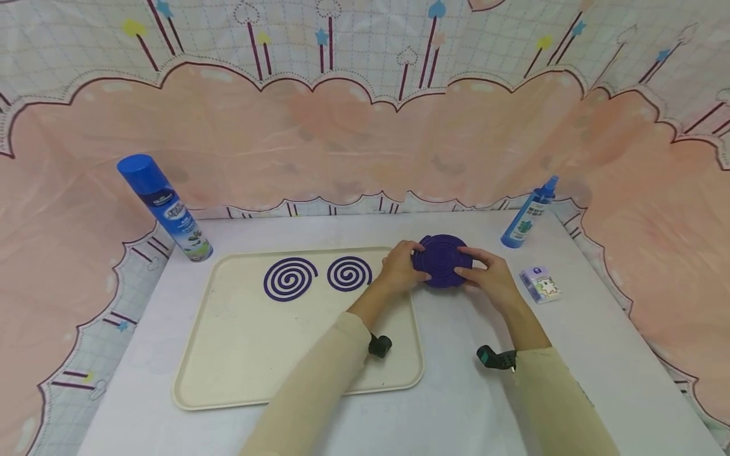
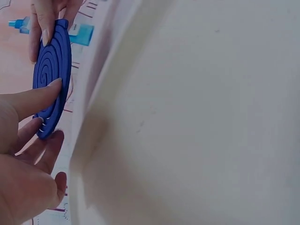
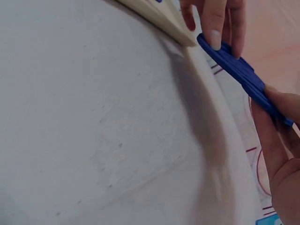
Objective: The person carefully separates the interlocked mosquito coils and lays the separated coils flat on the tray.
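A stack of dark blue mosquito coils [image 1: 442,261] is held in the air between both hands, just past the tray's right edge. My left hand [image 1: 400,267] pinches its left side, thumb on the near face. On the opposite side my right hand [image 1: 493,282] grips the rim between thumb and fingers. The left wrist view shows the spiral face of the coils [image 2: 50,79], and the right wrist view shows the coils [image 3: 239,72] nearly edge-on. Two single spiral coils, a larger left coil [image 1: 289,278] and a smaller right coil [image 1: 349,273], lie apart on the tray.
The cream tray [image 1: 256,373] covers the left middle of the white table [image 1: 456,405]. A blue aerosol can [image 1: 171,212] stands behind its left corner. At the right are a blue spray bottle [image 1: 527,215] and a small purple-and-white box [image 1: 540,284]. A patterned cloth [image 1: 342,145] hangs behind.
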Motion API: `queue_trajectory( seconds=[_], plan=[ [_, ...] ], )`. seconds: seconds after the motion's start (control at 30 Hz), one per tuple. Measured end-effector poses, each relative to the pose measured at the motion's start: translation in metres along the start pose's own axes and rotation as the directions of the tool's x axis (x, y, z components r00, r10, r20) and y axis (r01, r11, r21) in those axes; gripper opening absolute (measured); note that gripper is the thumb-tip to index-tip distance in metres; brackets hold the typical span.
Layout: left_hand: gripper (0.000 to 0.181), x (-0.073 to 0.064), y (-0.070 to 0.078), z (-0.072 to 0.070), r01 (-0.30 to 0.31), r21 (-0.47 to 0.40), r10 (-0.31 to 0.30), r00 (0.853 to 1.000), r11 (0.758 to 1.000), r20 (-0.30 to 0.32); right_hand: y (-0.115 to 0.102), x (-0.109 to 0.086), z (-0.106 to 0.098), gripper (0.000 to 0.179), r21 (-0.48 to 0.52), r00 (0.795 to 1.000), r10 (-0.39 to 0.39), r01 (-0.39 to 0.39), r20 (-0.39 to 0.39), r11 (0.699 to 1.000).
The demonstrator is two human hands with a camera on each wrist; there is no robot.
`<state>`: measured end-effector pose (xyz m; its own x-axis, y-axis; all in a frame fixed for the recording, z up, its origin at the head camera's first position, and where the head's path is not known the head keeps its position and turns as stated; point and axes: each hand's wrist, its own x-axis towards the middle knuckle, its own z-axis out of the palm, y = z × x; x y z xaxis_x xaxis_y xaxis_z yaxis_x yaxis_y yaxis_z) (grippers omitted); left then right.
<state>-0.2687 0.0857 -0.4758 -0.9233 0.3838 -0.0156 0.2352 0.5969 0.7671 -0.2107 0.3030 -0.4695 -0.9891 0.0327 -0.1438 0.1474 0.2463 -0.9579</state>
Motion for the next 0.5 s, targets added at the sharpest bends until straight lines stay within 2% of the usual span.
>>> queue_trajectory(
  seconds=[0.27,0.5],
  plan=[
    [0.061,-0.001,0.002,-0.027,-0.103,-0.147,0.095,0.994,0.984,-0.056,-0.024,0.006,0.008,0.059,0.054,0.996,-0.093,0.092,0.012,0.994],
    [0.06,-0.006,0.004,-0.051,-0.136,-0.228,0.112,0.987,0.964,-0.116,-0.039,0.014,0.017,0.058,0.072,0.991,-0.13,0.128,0.018,0.989]
  ],
)
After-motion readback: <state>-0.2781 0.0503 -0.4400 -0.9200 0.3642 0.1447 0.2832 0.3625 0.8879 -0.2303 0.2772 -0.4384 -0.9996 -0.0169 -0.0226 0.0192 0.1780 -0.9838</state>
